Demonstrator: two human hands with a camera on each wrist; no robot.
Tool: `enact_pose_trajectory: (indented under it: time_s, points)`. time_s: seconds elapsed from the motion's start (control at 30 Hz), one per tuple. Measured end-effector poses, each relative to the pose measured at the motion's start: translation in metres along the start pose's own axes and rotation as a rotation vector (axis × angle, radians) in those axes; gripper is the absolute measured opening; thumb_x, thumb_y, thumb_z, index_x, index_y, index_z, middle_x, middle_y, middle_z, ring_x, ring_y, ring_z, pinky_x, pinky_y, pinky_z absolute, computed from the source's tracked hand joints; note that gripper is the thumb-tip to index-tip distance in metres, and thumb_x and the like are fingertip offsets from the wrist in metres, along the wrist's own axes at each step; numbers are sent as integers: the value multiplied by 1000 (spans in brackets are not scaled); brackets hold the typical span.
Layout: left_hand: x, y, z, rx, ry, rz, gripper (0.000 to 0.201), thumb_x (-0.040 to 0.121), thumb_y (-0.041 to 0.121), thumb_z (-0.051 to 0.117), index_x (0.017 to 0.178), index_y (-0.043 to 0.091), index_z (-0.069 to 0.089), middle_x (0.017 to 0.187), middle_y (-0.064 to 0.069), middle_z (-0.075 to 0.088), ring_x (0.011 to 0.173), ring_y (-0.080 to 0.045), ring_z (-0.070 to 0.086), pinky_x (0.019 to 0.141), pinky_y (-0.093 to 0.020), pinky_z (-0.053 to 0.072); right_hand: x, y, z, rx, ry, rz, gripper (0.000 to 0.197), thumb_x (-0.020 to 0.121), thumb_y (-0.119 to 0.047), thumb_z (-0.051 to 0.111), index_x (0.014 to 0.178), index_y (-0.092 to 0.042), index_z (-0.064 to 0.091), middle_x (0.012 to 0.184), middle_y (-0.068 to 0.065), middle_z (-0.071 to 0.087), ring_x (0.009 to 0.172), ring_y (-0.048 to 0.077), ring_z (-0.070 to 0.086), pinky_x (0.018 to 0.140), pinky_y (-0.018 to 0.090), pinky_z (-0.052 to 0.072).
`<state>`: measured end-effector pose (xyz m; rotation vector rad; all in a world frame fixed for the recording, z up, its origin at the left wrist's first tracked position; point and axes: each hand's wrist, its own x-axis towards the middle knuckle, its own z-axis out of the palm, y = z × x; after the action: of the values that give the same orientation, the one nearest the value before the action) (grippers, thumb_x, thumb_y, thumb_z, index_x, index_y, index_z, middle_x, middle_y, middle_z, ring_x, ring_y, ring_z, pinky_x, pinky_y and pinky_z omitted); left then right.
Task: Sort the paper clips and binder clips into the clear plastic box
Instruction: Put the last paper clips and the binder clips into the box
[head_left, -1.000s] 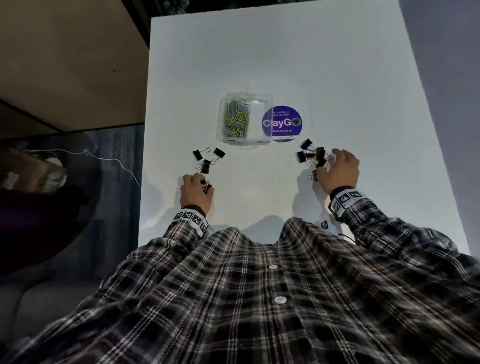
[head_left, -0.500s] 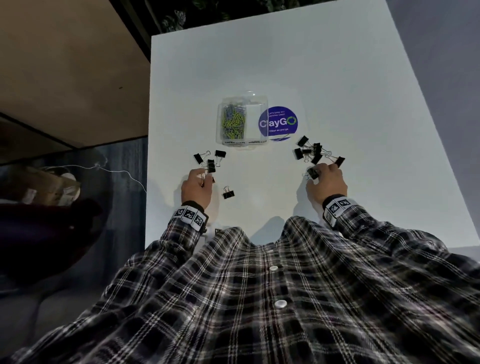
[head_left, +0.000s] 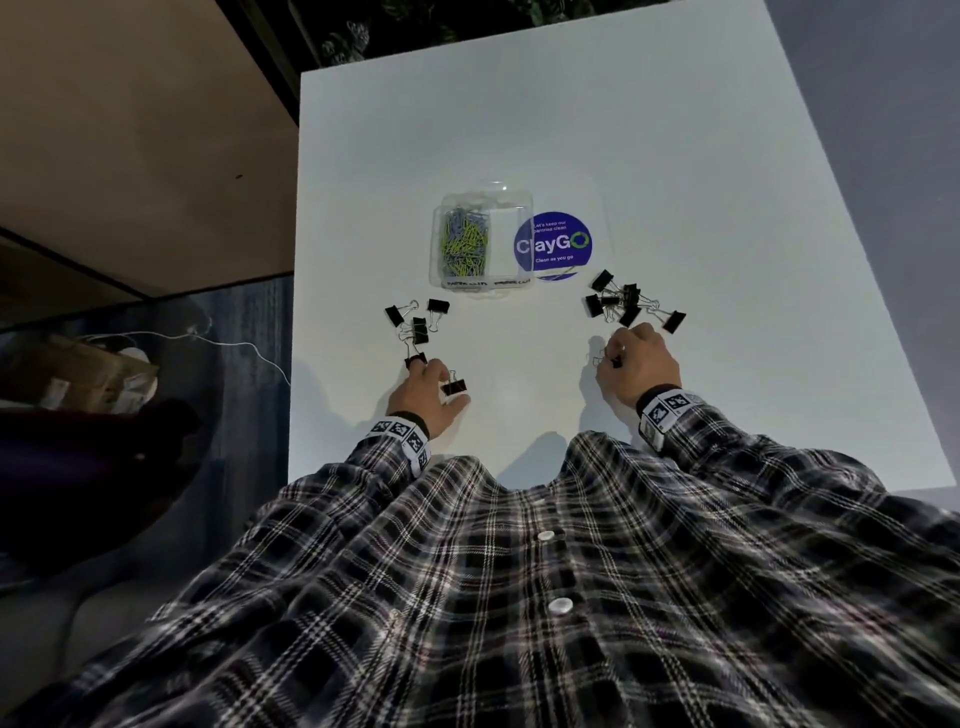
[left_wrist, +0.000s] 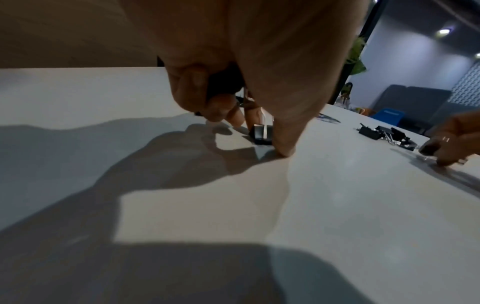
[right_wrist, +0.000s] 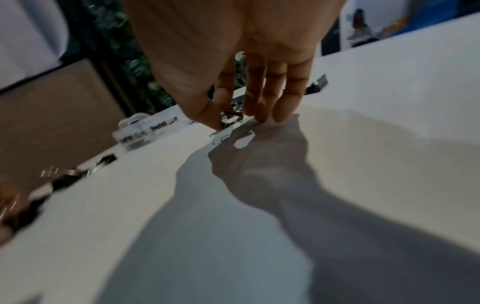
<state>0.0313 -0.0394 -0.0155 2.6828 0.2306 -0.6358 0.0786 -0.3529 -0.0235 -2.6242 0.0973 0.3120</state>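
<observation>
**Both hands work the binder clips toward the box**

The left hand curls round one black binder clip, index tip touching another, likely gathering them (strays nearest). The right hand pinches a small clip at its fingertips beside the right binder-clip pile. The clear plastic box sits centred on the white table, paper clips already filling its left compartment.
</observation>
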Motion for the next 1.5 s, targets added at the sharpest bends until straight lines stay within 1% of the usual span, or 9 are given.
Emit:
enact_pose_trajectory:
  time_s: [0.17,0.27,0.37,0.5,0.67,0.93,1.03,1.27,1.5]
  points:
    - [-3,1,6,-62,92,78,19,96,31,50,91,13,43,98,-6,45,77,-29,51,69,-38,45,9,-4,-8,581,84,251,17,80,-13,54,68,-15,43,72,14,61,62,24,56,60,39,51]
    - [-3,3,4,-142,148,116,18,93,20,50,81,15,37,82,-4,43,69,-24,43,64,-33,37,16,-11,-19,813,128,381,19,85,-2,38,78,-20,38,74,20,65,55,29,59,52,45,54]
    - [-2,5,-7,-316,227,67,21,85,13,55,71,14,39,70,-3,46,65,-19,42,62,-29,37,27,-5,-25,738,179,388,22,88,-5,33,99,-19,46,78,16,64,56,27,57,54,35,51]
    - [3,3,-25,-548,240,-12,8,88,7,53,87,10,60,80,2,56,78,-19,59,88,-24,46,40,5,-27,499,181,428,26,91,-38,43,107,-19,52,94,16,66,82,32,62,73,36,51]
    - [15,0,-37,-782,199,-123,27,89,4,50,70,18,36,94,-6,71,55,-19,62,69,-35,54,40,-8,-23,142,160,316,52,80,-53,61,120,-25,44,90,6,61,79,32,62,72,38,54]
    - [25,-16,-45,-664,273,-250,18,93,13,45,109,18,38,99,-12,64,78,-28,57,78,-39,48,52,6,-20,-81,45,134,69,83,-53,61,141,-30,32,140,8,32,89,38,64,82,45,53]
    - [29,-15,-48,-573,258,-281,31,93,20,50,122,17,41,92,-4,59,83,-27,57,75,-31,43,55,9,-20,-137,-35,72,59,91,-47,55,142,-27,34,139,11,35,91,41,63,78,44,52]
    - [47,0,-48,-322,263,-331,48,74,64,63,106,31,51,90,-1,69,82,-27,65,79,-37,55,44,-1,-7,43,-57,12,44,94,-30,54,136,-17,45,127,16,41,94,38,61,81,38,50]
    - [53,9,-47,-191,256,-328,27,93,40,54,108,18,56,105,-9,68,94,-33,64,75,-35,47,41,-13,-16,486,49,189,33,82,-30,74,113,-21,67,93,1,63,80,15,57,74,18,44]
